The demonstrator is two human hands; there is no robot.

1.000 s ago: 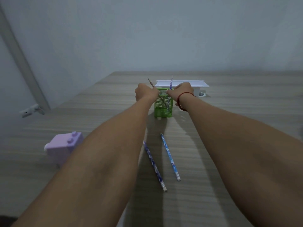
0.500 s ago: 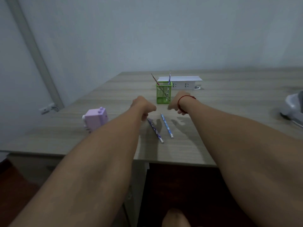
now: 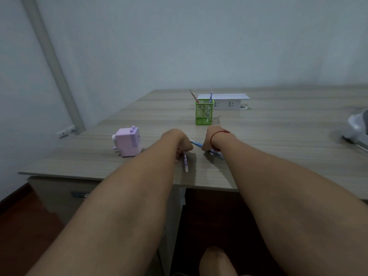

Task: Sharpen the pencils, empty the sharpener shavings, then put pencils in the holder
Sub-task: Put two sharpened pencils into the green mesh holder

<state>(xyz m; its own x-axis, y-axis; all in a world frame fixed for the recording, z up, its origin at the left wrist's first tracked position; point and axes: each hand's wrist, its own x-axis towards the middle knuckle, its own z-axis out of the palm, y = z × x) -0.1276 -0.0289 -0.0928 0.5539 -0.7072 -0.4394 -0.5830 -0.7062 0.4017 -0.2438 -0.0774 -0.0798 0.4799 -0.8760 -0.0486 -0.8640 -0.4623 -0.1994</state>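
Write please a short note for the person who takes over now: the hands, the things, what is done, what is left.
Left hand: closing on a pencil on the desk; grip not clear.
Right hand: down on the other pencil; grip also unclear.
Green holder: two pencils stand inside.
Purple sharpener: left of the hands.
Done: two pencils stored.
Left: put these two in the holder. Sharpening and shavings cannot be judged.

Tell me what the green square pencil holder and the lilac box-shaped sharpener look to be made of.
Green square pencil holder: likely painted wire mesh, since the pencils inside show through its walls. Lilac box-shaped sharpener: probably moulded plastic, with smooth matte faces and rounded knobs on top.
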